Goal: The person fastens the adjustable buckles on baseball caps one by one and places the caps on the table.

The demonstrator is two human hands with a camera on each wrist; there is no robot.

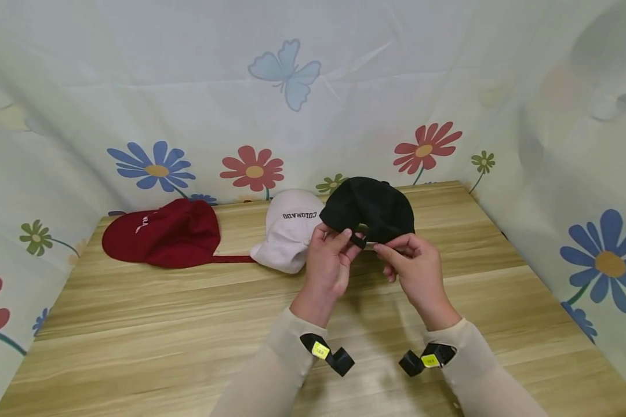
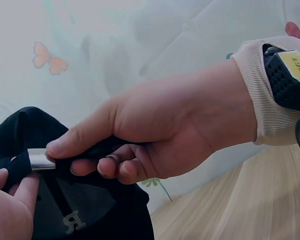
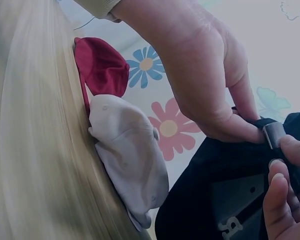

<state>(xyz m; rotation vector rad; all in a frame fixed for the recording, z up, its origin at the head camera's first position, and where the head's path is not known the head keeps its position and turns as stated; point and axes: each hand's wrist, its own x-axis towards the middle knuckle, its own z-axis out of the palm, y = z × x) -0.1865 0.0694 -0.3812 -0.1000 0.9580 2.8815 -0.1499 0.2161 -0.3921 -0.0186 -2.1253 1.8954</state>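
Observation:
A black cap (image 1: 367, 202) is held up by both hands over the far part of the table, its back strap toward me. My left hand (image 1: 330, 266) pinches the strap on one side. On the other side my right hand (image 1: 421, 269) grips the strap, its thumb against a shiny metal buckle (image 2: 40, 159). From the right wrist view, the left fingers hold the band right beside the buckle (image 3: 274, 135). A pale letter patch (image 3: 232, 227) shows inside the cap. Part of the strap is hidden under the fingers.
Left of the black cap lies a white cap (image 1: 287, 246) lettered COLORADO. Farther left is a dark red cap (image 1: 182, 234), its red strap (image 1: 233, 259) reaching to the white cap. The wood-grain table (image 1: 162, 330) meets flower-printed cloth (image 1: 334, 127) at the back and sides.

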